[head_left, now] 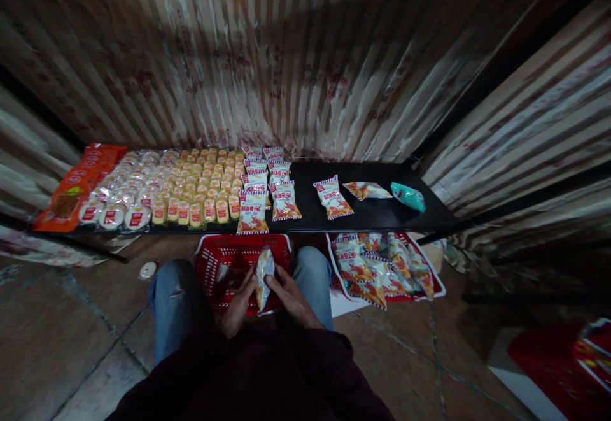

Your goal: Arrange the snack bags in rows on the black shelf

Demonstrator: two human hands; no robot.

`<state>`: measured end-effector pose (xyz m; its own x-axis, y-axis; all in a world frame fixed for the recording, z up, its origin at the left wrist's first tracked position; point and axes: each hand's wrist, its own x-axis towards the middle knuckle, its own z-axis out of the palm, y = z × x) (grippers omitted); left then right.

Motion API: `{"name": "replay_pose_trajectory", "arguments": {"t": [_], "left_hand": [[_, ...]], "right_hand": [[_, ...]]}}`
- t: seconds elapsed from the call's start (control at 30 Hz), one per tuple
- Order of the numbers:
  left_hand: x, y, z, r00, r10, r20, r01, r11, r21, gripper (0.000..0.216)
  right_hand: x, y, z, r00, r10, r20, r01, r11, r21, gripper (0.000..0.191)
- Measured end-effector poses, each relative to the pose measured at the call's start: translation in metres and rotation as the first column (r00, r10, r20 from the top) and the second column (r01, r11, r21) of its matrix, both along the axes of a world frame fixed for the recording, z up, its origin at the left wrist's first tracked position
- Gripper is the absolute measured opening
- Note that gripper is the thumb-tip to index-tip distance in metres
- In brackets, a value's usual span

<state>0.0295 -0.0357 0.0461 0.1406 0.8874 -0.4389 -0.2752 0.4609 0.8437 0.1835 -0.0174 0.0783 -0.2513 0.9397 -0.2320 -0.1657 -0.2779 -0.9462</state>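
My left hand (240, 302) and my right hand (289, 293) both grip one small snack packet (264, 279), held upright over a red plastic basket (224, 256) between my knees. Ahead of me a low black shelf (377, 214) carries rows of the same red-and-white snack packets (267, 185). Three loose packets lie apart on its bare right part: a red-and-white one (333, 197), a paler one (365, 190) and a teal one (408, 196).
Round wrapped cakes (119, 195), yellow wrapped snacks (203, 182) and orange packs (79, 182) fill the shelf's left. A red-and-white carton (436, 288) of more packets lies on the floor at my right. A striped curtain (286, 58) hangs behind. A small round lid (147, 271) lies at left.
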Motion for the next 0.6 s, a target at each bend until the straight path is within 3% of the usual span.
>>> {"name": "replay_pose_trajectory", "arguments": {"t": [0.23,0.6], "left_hand": [[0.007,0.009,0.024,0.985,-0.006,-0.173,0.033,0.988,0.151,0.070],[0.023,0.024,0.021,0.923,0.157,-0.350,-0.046,0.951,0.306,0.051]], "right_hand": [[0.002,0.007,0.012,0.997,-0.054,-0.047,0.052,0.998,-0.043,0.064],[0.015,0.025,0.018,0.980,-0.198,0.015,0.198,0.980,-0.023,0.062]]}}
